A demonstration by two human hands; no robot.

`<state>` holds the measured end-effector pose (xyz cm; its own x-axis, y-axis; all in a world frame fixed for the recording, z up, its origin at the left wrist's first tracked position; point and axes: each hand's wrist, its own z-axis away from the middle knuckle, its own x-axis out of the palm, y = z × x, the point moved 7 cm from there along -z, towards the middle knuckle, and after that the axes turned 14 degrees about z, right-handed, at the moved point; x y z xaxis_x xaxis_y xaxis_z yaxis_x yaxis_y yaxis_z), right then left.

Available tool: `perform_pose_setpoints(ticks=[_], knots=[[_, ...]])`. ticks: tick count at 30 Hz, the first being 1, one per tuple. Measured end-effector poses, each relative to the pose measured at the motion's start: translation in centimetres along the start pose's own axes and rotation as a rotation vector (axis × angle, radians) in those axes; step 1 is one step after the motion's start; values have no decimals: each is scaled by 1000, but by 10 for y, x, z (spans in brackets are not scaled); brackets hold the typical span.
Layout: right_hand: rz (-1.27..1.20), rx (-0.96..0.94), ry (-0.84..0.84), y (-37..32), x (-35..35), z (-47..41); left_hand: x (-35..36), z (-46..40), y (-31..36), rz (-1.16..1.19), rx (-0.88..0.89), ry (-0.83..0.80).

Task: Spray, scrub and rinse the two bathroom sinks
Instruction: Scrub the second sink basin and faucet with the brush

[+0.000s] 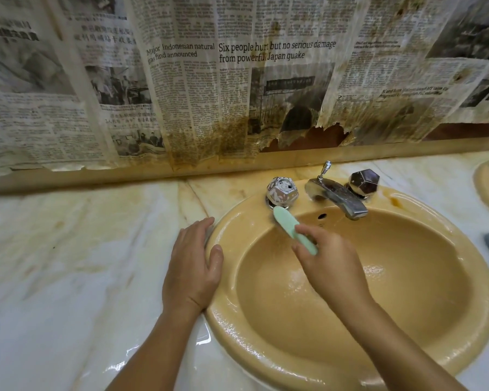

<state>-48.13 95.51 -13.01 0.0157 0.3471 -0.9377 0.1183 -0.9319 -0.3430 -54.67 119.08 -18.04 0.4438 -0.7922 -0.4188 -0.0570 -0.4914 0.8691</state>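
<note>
Right hand [326, 258] grips a green brush [291, 230], its head pressed to the far-left rim of the sink [350, 359] just below the left tap knob [282, 192], evidently scrubbing there. Left hand [194, 266] lies flat and relaxed across the sink's left edge and the tabletop [68, 263], apparently for bracing. A second sink [484, 187] shows at far right.

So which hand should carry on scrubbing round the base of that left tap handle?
Right. The right hand already holds the green brush, its head at the left tap handle. The left hand lies flat on the sink rim, likely bracing.
</note>
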Motion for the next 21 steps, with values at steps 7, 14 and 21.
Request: perform_pose_setpoints(ticks=[7, 14, 21], knots=[[339, -202, -76, -44, -1, -40, 0, 1, -2, -1, -30, -3], [103, -166, -93, -40, 8, -43, 0, 1, -1, 1, -35, -8], [81, -124, -103, -37, 3, -38, -1, 0, -1, 8, -27, -6]])
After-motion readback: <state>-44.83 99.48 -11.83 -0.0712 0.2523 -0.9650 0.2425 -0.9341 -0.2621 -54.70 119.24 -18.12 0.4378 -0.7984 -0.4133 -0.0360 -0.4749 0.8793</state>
